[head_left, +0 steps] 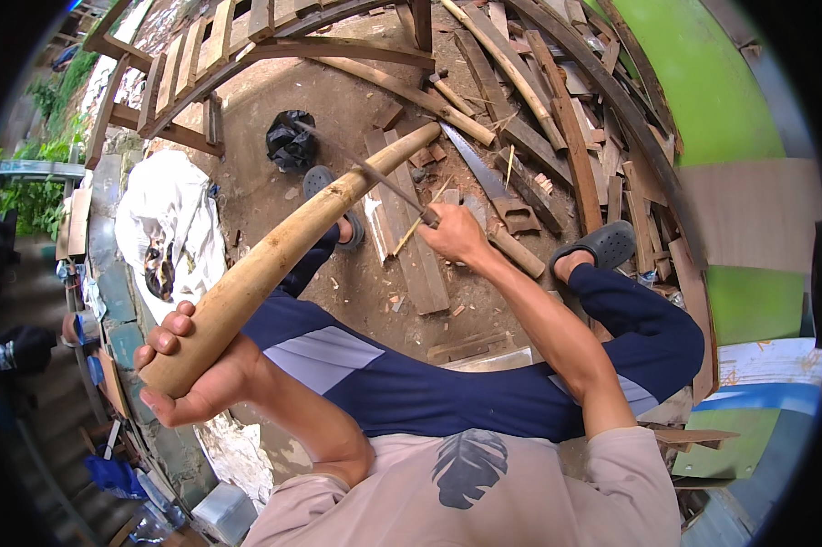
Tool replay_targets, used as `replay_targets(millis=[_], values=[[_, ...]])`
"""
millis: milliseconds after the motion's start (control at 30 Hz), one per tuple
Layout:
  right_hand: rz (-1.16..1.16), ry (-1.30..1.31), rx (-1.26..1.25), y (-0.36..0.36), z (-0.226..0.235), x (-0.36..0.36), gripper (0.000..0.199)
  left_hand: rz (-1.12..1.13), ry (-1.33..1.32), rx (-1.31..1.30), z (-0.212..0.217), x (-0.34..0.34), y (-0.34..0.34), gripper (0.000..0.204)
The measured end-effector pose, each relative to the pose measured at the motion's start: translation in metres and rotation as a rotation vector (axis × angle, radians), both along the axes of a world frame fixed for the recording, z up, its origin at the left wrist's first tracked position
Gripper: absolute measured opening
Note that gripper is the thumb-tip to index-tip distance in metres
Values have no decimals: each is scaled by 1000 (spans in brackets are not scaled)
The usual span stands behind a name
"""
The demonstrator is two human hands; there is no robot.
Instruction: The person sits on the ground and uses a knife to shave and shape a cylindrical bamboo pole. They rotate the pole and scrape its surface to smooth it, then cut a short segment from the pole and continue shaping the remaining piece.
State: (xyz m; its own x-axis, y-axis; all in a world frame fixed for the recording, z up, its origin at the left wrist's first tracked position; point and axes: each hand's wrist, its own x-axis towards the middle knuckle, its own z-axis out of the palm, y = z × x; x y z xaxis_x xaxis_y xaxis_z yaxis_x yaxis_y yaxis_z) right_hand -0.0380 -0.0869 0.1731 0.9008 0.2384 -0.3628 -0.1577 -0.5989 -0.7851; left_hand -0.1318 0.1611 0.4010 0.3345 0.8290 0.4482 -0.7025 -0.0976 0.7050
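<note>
My left hand [212, 376] is closed around the near, thick end of a pale bamboo pole [288, 246]. The pole slants away to the upper right, over the ground between my legs; I cannot tell whether its far end rests on anything. My right hand [457, 235] grips the handle of a long, thin-bladed knife [397, 189]. Its blade points to the upper left and crosses the pole close to the far end, apparently touching it. Below my right hand, a cut bamboo piece [518, 252] lies on the ground.
A handsaw [484, 173] lies beyond my right hand, near wood scraps heaped on the right. Planks [416, 273] lie between my feet. A slatted wooden frame [192, 64] stands at the upper left, with a black plastic bag [290, 141] and a white cloth [169, 214] nearby.
</note>
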Motion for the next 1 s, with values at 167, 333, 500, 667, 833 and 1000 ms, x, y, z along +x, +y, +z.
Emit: replay_targets(millis=[167,333,500,667,833,1000], values=[[94,-363,166,56,79,-44,22,162,48,-96,15,21,-8,43],[-48,-12,113,45,35,-19,21,196,74,-114,10,18,-2,43],[-11,-83,182,42,43,-42,24,263,93,-123,12,18,-8,44],[-145,40,161,49,33,-24,25,284,109,-124,13,23,-7,45],[70,-221,120,56,55,-46,23,313,118,-135,12,19,-14,45],[-3,-57,25,39,47,-20,23,247,96,-149,7,6,-2,44]])
